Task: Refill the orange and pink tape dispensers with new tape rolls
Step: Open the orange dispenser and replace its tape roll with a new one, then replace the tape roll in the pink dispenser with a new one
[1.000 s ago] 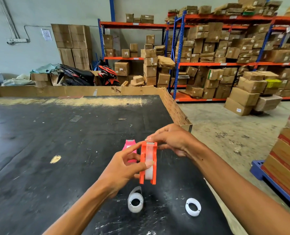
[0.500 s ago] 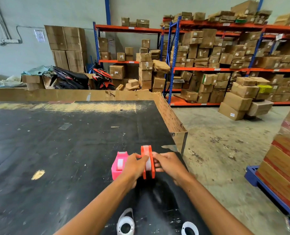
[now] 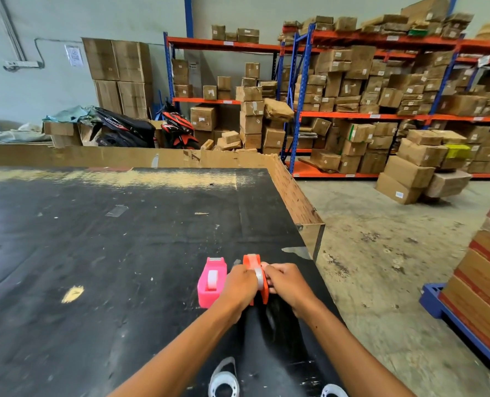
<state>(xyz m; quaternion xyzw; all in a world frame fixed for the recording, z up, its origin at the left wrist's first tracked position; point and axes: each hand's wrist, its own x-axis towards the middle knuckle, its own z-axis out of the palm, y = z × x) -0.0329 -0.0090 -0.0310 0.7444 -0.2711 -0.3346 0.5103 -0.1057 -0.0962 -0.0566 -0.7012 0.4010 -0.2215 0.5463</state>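
Tall shelving (image 3: 381, 116) in blue and orange fills the far side of the room, packed with brown cardboard boxes (image 3: 349, 70), and more boxes lie heaped on the concrete floor (image 3: 381, 267) in front of it. A motorbike (image 3: 178, 130) in red and black is parked near the wall behind the table.

The table (image 3: 95, 253) is wide, black and scuffed, with a low cardboard edge (image 3: 123, 157) along its far side and right side. At the right of the view stands a stack of cartons (image 3: 489, 282) on a blue pallet (image 3: 449, 316).

Both forearms reach forward to the near right part of the table. The left hand (image 3: 239, 285) and the right hand (image 3: 288, 285) are closed around the orange tape dispenser (image 3: 252, 262), one on each side, and it stands upright on the table between them. A strip of clear tape (image 3: 258, 277) shows along its top between the fingers; the fingers hide how it is seated, so I cannot tell if the roll is fully in.

The pink tape dispenser (image 3: 211, 282) stands just beside the left hand, on its left, with a whitish roll showing in its top slot. Nobody holds it.

At the bottom edge of the view, near the person, two white empty tape cores lie on the table: the left core (image 3: 223, 382) between the forearms and the right core (image 3: 334, 391), partly cut off.
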